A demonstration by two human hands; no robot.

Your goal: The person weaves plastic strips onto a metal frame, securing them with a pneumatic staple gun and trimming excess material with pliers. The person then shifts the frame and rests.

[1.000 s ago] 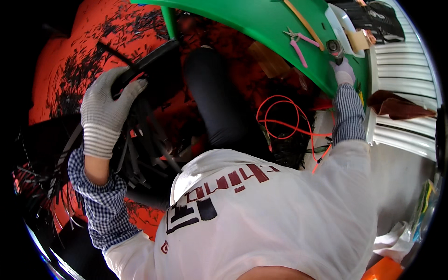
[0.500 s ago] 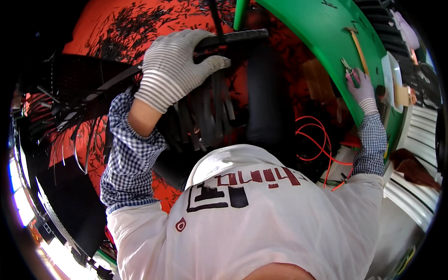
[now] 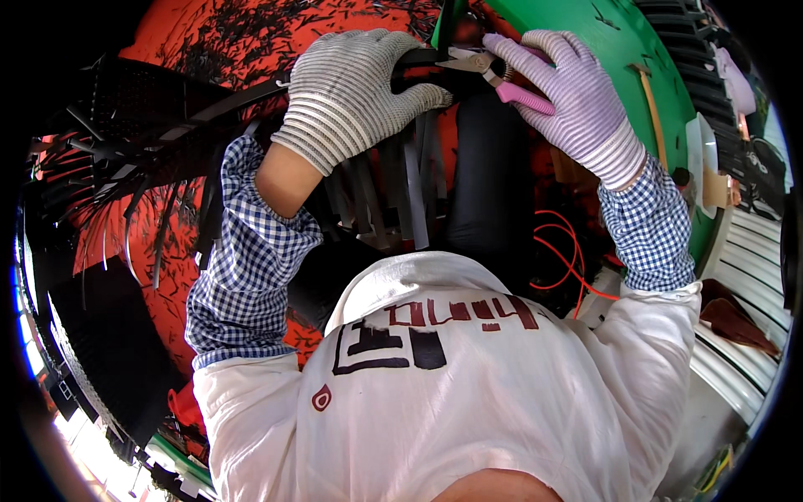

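Left fingers [image 3: 425, 98] clamp a black band [image 3: 420, 58] left of the pink-handled, pointed-jawed pliers [image 3: 524, 96]; right fingers [image 3: 529, 65] grip its handles.

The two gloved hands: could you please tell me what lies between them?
In the head view, pink-handled pliers lie there, held by the right hand, their tips close to the black piece in the left hand.
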